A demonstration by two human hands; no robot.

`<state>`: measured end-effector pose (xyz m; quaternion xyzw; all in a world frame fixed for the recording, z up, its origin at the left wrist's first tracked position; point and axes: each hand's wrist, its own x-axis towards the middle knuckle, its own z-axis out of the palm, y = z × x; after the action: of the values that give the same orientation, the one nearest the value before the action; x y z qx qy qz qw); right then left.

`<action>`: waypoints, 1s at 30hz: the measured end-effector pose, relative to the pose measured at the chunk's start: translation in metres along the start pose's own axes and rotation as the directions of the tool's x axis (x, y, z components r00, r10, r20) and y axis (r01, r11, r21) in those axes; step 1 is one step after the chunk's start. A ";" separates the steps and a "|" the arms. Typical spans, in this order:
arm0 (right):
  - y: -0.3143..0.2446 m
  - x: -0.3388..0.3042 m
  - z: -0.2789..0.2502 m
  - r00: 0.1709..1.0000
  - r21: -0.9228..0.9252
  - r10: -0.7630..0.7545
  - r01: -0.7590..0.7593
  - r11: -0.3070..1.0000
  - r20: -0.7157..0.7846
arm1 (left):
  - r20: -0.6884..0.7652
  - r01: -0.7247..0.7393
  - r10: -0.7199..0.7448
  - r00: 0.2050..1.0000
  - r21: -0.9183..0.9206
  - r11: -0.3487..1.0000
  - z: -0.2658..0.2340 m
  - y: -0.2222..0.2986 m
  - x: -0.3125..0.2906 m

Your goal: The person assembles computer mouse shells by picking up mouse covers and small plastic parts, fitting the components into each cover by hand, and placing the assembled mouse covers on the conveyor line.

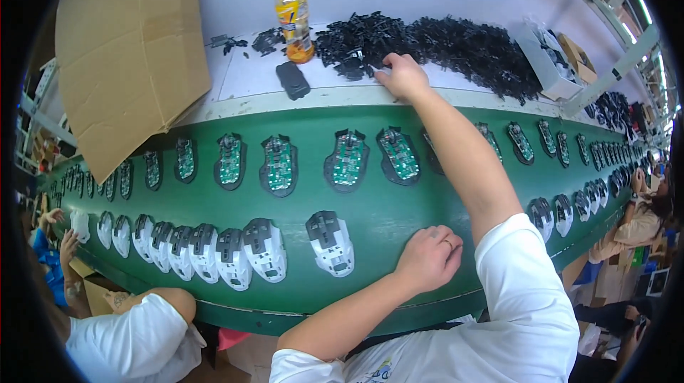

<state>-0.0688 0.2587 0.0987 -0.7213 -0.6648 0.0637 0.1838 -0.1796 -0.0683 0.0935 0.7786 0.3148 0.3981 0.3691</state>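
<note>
My right hand (pixel 404 78) reaches over the belt to the near edge of a heap of small black plastic parts (pixel 377 35). Its thumb and forefinger close around a dark piece at the heap's edge, partly hidden. My left hand (pixel 429 257), with a ring on one finger, rests on the green belt (pixel 385 230), fingers curled under; whatever they hold is hidden. Between my hands runs a row of black computer mouse bases with green circuit boards (pixel 348 160). Left of my left hand lies a white-and-grey mouse shell (pixel 330 243), apart from the other shells (pixel 265 249).
Behind the belt, a ledge bears a yellow-capped bottle (pixel 295 21), a black block-shaped object (pixel 293 80) and a white box (pixel 545 62) of parts. A cardboard sheet (pixel 132 55) overhangs the belt at left. Co-workers sit at left (pixel 135 337) and right (pixel 634 223).
</note>
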 end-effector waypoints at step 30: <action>0.068 0.013 -0.043 0.980 -0.412 -0.192 0.152 0.898 -0.056 | -0.302 0.200 -0.091 0.949 0.355 0.913 -0.108 0.054 -0.023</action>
<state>0.0106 0.2605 0.1172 -0.6842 -0.7152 -0.1264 0.0664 -0.2719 -0.0803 0.1736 0.7454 0.4927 0.4062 0.1913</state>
